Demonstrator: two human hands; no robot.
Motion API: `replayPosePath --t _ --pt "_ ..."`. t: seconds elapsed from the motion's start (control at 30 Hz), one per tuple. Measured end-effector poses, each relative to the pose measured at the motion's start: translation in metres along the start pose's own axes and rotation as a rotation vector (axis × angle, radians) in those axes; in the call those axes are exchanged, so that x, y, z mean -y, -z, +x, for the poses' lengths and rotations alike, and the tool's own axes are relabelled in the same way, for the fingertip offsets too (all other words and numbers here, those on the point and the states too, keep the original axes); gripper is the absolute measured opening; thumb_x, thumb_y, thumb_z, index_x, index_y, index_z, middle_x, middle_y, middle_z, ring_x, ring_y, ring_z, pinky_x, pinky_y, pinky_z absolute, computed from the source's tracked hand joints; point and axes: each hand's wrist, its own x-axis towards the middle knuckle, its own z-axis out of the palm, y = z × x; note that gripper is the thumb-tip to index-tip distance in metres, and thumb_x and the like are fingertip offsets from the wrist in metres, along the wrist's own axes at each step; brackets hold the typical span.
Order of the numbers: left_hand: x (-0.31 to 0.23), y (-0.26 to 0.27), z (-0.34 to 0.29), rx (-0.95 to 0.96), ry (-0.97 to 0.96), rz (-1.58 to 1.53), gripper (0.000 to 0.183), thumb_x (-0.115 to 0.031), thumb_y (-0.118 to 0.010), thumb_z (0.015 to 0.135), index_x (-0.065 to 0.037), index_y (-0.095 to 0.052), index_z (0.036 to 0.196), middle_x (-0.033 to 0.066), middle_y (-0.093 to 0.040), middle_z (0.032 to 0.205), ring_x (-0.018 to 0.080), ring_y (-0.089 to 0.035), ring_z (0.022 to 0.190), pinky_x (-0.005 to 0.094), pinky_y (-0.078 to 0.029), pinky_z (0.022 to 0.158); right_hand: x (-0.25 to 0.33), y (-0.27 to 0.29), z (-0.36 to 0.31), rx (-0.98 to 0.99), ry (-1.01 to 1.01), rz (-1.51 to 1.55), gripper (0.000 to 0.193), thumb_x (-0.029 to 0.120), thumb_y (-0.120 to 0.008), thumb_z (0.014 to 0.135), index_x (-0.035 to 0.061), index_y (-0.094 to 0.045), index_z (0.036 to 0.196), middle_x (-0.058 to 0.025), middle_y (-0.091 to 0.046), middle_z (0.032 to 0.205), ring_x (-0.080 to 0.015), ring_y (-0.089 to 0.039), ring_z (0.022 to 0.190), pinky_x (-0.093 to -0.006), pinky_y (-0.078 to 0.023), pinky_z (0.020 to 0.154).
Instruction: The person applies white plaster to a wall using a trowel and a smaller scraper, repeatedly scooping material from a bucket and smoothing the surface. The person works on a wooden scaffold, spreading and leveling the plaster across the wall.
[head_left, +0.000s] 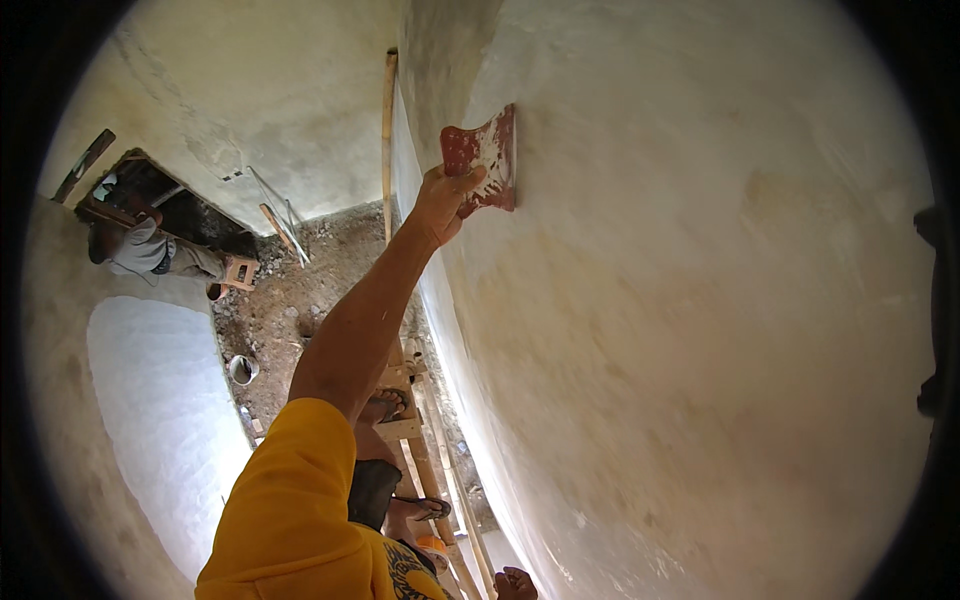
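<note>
The head view is showing the left hand (443,205) firmly gripping a red, white-smeared scraper (490,150), thumb lying over its near face, while the scraper's long edge is resting against the plastered wall (680,300). The right hand (515,583) is showing at the lower edge, near the wall; whether it is holding anything, I cannot tell. A bucket (243,370) is standing on the rubble-strewn ground (275,310) below.
</note>
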Motion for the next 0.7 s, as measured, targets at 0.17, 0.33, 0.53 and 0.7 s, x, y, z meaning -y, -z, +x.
replayPosePath --t 0.17,0.33,0.53,0.7 --pt "-0.025 -0.021 -0.022 0.065 -0.048 0.072 0.026 -0.009 -0.074 0.094 0.001 -0.065 0.117 0.0091 -0.071 0.111 0.0205 -0.071 0.095 0.0365 -0.061 0.082 -0.018 -0.002 -0.008 -0.023 0.048 -0.012 0.025 0.010 -0.074 0.086 -0.0003 -0.073 0.109 -0.0047 -0.070 0.082 -0.0124 -0.062 0.073 -0.0282 -0.053 0.067" --pt "-0.050 -0.050 -0.049 0.134 -0.090 0.167 0.026 -0.012 -0.076 0.094 0.003 -0.068 0.112 0.0091 -0.073 0.106 0.0171 -0.070 0.093 0.0336 -0.059 0.082 -0.004 0.002 -0.013 -0.020 0.000 -0.001 0.025 0.010 -0.074 0.086 -0.0003 -0.073 0.109 -0.0044 -0.070 0.086 -0.0127 -0.061 0.074 -0.0282 -0.053 0.068" --pt "-0.032 -0.105 -0.121 0.107 -0.145 0.465 0.027 -0.008 -0.072 0.097 0.009 -0.067 0.117 0.0048 -0.071 0.110 0.0114 -0.064 0.096 0.0285 -0.055 0.089 0.000 0.025 -0.017 0.000 0.027 0.000 0.027 0.010 -0.074 0.086 0.0009 -0.073 0.112 -0.0068 -0.072 0.091 -0.0148 -0.064 0.078 -0.0292 -0.053 0.074" --pt "0.016 -0.112 -0.199 0.187 -0.075 0.549 0.027 -0.008 -0.070 0.098 0.004 -0.067 0.122 0.0064 -0.074 0.108 0.0089 -0.065 0.097 0.0258 -0.053 0.087 -0.033 0.036 -0.003 -0.004 0.031 -0.052 0.028 0.010 -0.074 0.087 -0.0003 -0.072 0.113 -0.0081 -0.073 0.093 -0.0153 -0.065 0.078 -0.0294 -0.054 0.072"
